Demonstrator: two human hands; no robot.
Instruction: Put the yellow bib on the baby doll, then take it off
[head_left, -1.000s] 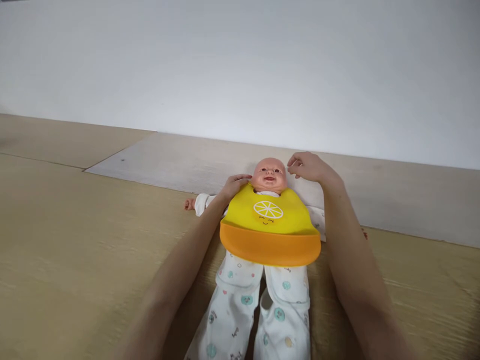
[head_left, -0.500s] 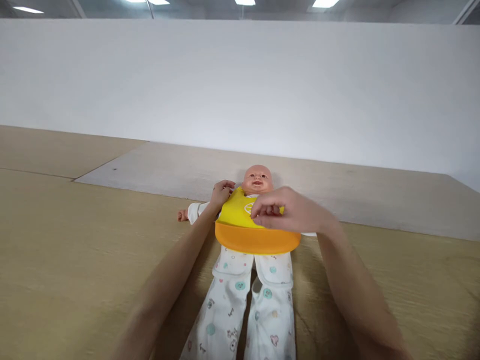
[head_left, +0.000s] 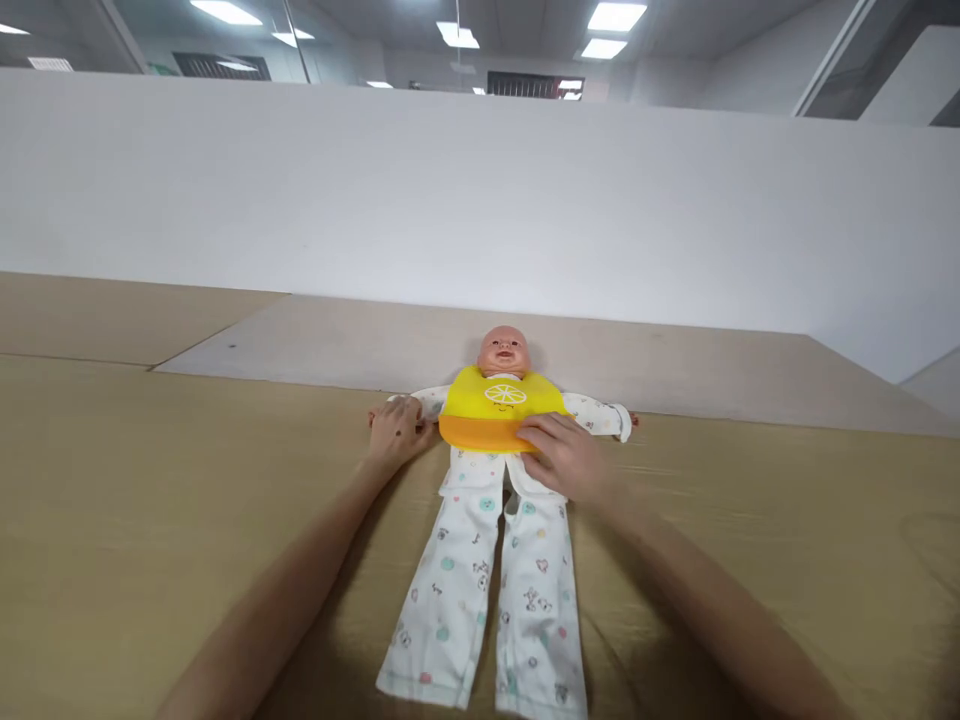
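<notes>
A baby doll (head_left: 504,352) lies on its back in white printed clothes, arms spread and trouser legs toward me. Over its chest is a yellow bib (head_left: 466,392) with a white citrus-slice print and an orange pocket (head_left: 480,434) at the bottom. My right hand (head_left: 566,455) is closed at the right part of the pocket, fingers over its front and thumb by the lower edge. Beside the bib, my left hand (head_left: 399,432) rests by the doll's sleeve (head_left: 431,400), fingers bent and a gap before the thumb. It covers part of that arm.
The doll lies on a tan tabletop (head_left: 225,520); a paler panel (head_left: 337,340) runs behind its head. A white partition (head_left: 480,200) stands across the back, with glass and ceiling lights above it.
My right hand has come down from above the chest to the bib's pocket. My left hand has moved from the bib's shoulder to the doll's arm. The view has shifted, showing more of the legs.
</notes>
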